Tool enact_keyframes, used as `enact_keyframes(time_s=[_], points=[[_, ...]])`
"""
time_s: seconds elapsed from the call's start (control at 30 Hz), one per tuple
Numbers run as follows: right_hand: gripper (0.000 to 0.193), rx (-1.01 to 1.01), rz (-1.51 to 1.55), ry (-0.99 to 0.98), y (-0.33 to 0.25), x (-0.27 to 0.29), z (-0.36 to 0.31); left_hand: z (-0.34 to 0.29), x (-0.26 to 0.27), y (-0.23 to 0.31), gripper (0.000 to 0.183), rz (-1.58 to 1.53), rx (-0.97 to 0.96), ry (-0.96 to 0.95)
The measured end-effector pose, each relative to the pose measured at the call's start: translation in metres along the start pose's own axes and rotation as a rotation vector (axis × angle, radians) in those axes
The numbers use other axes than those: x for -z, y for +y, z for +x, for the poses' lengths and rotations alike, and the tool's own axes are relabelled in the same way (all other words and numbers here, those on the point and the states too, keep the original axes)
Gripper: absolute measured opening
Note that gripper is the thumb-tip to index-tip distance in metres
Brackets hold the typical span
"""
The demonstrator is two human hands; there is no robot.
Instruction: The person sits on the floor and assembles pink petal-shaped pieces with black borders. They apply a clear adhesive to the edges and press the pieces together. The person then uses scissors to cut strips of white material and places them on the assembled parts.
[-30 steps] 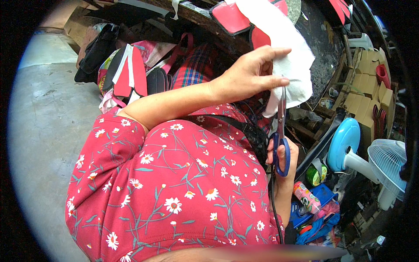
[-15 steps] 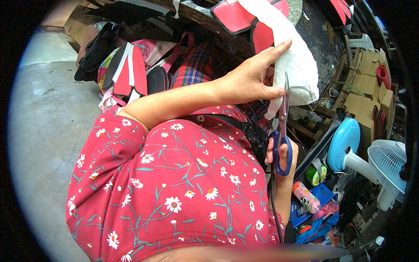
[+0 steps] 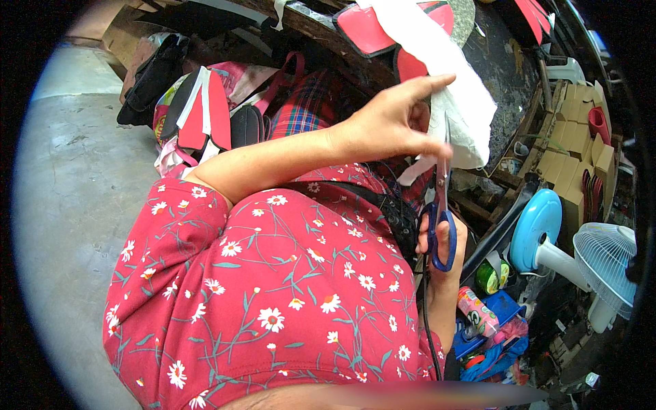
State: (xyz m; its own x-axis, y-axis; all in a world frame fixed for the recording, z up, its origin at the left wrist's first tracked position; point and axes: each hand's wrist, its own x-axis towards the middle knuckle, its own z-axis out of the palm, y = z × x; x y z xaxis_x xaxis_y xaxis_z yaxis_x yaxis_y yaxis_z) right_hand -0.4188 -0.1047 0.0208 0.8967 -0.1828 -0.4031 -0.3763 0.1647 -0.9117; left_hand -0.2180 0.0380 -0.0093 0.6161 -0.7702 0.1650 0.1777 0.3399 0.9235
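My left hand (image 3: 400, 119) is at the upper middle, index finger stretched out and thumb apart from it. Its other fingers curl against a long piece of white sheet material (image 3: 461, 102), partly hidden behind it. In my right hand (image 3: 454, 246) is a pair of scissors (image 3: 443, 225) with dark blue handles, fingers through the loops. The metal blades point up along the white material, their tips by my left thumb, and look nearly closed. A narrow white flap hangs below my left hand. Red pieces with black edging (image 3: 365, 31) lie beyond the white material.
More red and black pieces with white strips (image 3: 205, 113) lie at the left on a bag. A blue-and-white fan (image 3: 536, 229) stands at the right, near cardboard boxes (image 3: 577, 109). A pink bottle (image 3: 477, 311) and a blue basket (image 3: 506, 305) sit below. A dark wooden bench edge (image 3: 328, 37) runs behind.
The narrow white flap has swung left and the white material has shifted slightly. My left index finger and thumb have moved a little lower; the scissors stay nearly in place.
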Motion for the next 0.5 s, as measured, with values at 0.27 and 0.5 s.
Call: enact_keyframes(time_s=[0.27, 0.5], points=[[0.056, 0.027, -0.062, -0.064, -0.001, 0.001, 0.010, 0.006, 0.003, -0.001, 0.093, 0.009, -0.027, 0.095], [0.073, -0.007, -0.051, -0.042, -0.001, -0.005, 0.012, 0.005, 0.001, -0.003, 0.101, -0.009, -0.061, 0.052]])
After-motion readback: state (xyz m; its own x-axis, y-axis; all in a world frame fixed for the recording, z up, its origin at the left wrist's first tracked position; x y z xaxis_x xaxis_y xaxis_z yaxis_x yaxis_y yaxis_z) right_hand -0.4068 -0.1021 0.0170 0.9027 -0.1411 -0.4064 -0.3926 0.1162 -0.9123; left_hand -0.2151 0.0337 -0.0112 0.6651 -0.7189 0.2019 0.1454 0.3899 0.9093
